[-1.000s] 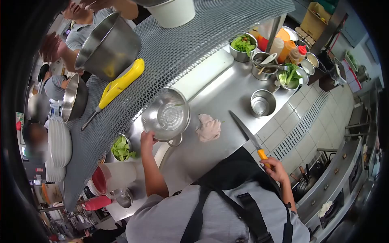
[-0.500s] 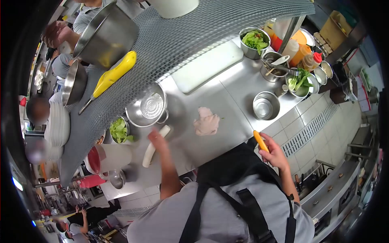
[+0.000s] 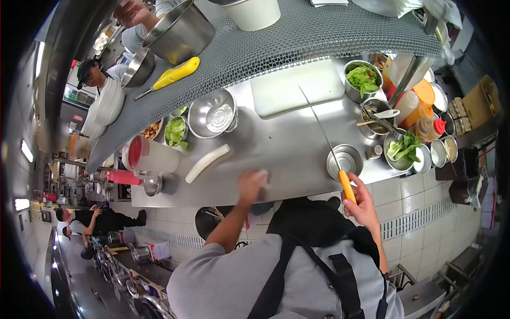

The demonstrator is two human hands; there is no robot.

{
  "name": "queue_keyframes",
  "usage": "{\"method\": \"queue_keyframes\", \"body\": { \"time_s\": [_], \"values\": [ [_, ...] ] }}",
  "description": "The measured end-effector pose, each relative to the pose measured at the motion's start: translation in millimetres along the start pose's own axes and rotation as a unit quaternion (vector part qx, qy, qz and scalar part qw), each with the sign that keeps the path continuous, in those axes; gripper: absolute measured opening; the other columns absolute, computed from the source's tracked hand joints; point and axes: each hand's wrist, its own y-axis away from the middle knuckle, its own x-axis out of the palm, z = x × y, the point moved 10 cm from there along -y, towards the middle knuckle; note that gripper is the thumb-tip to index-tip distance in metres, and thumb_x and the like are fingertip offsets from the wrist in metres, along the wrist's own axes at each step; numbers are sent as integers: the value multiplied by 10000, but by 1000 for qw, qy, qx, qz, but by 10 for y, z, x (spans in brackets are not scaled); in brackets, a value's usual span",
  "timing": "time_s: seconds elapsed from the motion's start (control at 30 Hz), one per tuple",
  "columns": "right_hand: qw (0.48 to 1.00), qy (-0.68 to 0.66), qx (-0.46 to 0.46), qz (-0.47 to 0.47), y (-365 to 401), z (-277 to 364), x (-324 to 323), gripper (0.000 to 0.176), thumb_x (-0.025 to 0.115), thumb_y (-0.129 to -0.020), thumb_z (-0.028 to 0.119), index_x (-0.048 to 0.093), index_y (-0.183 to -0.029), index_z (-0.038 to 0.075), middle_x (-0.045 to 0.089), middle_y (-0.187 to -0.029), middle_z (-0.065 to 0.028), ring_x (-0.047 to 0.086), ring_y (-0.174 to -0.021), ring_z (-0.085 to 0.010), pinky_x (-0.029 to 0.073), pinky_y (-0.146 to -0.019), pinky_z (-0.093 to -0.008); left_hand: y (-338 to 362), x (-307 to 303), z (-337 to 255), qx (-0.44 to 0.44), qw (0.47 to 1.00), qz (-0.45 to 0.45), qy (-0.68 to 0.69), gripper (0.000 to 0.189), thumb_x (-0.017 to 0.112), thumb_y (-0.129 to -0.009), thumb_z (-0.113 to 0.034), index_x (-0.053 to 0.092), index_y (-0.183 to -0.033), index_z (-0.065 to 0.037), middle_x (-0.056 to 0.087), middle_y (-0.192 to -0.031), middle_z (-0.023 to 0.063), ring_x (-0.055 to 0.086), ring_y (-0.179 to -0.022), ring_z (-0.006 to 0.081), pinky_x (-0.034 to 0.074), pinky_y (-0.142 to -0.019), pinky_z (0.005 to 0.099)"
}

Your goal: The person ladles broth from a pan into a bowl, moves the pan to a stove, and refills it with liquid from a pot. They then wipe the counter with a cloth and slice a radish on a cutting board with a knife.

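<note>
My left hand, blurred, is low over the front of the steel counter, closed on a pale cloth. In my right hand is the yellow handle of a long thin knife. Its blade points away from me, over a small steel pot and toward a white cutting board. A long white vegetable lies on the counter to the left of my left hand.
Left: steel colander, bowl of greens, plastic jug. Right: pot of lettuce, sauce bottles, bowl of greens. A mesh shelf above holds a yellow-handled tool. Other people stand at left.
My left hand has moved right from beside the white vegetable and taken the cloth off the counter. The knife's blade now shows beyond my right hand. The camera view has shifted.
</note>
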Motion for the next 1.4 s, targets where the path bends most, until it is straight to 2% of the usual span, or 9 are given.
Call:
{"method": "queue_keyframes", "body": {
  "time_s": [0.17,0.33,0.43,0.53,0.63,0.93,1.0,1.13,1.4],
  "values": [
    [995,-70,-56,35,-207,152,136,607,592,-840,26,275,-1352,100,513,-792,-65,499,-538,-84,417,-466,-206,-96,-1257,922,-136,949,-217,-186,357,592,-819,-330,567,-1100,-111,502,-1213,141,470,-1136,314,342,-949,533],
    [987,149,53,-5,-758,-247,28,469,590,-876,126,309,-1251,106,477,-703,-23,461,-474,-86,374,-412,-249,-302,-908,1906,-298,926,66,-220,519,638,-774,-271,454,-1230,-104,447,-1255,130,487,-1127,338,282,-996,613],
    [982,187,18,-8,-944,-414,136,433,583,-888,176,345,-1242,103,495,-701,-31,451,-444,-91,357,-386,-255,-361,-871,1775,-221,949,82,-207,460,640,-753,-201,470,-1166,-92,453,-1189,126,506,-1105,322,334,-987,549],
    [938,341,-16,-56,-998,-321,245,408,558,-888,198,374,-1226,63,601,-843,-201,609,-738,-358,470,-656,-409,-337,-846,1538,-165,979,104,-58,436,640,-754,-148,471,-1148,-73,486,-1133,165,536,-1026,360,406,-927,477],
    [922,369,-10,-119,-994,-177,233,384,547,-889,181,385,-1211,49,597,-920,-251,561,-899,-451,434,-774,-478,-413,-810,1222,-37,995,88,-1,463,640,-752,-122,470,-1176,-48,520,-1075,199,533,-983,398,438,-858,442],
    [865,440,-99,-221,-1138,176,93,473,578,-862,148,377,-1285,77,603,-749,-189,619,-676,-356,478,-624,-398,-1712,-571,-453,51,989,66,122,522,628,-779,-148,454,-1255,-25,527,-1117,198,511,-1027,386,423,-861,448],
    [918,309,15,-249,-1185,200,131,377,558,-862,127,416,-1204,54,590,-703,-216,606,-698,-397,477,-648,-417,-2187,-545,-738,78,986,27,144,515,625,-790,-172,457,-1257,-35,523,-1143,193,501,-1058,376,416,-876,453],
    [894,325,-58,-303,-1384,148,118,276,521,-883,160,396,-1079,12,587,-700,-231,589,-707,-436,466,-668,-470,-3106,-97,-852,44,995,85,34,485,558,-854,-318,476,-1288,-118,461,-1356,70,427,-1250,236,384,-993,381],
    [801,515,82,-293,-1665,-10,132,271,433,-932,257,414,-1028,4,601,-761,-290,586,-735,-480,467,-686,-542,-3489,121,-591,112,986,124,-23,549,675,-722,-200,514,-1245,-154,534,-1146,120,530,-1066,309,450,-886,430]
  ]
}}
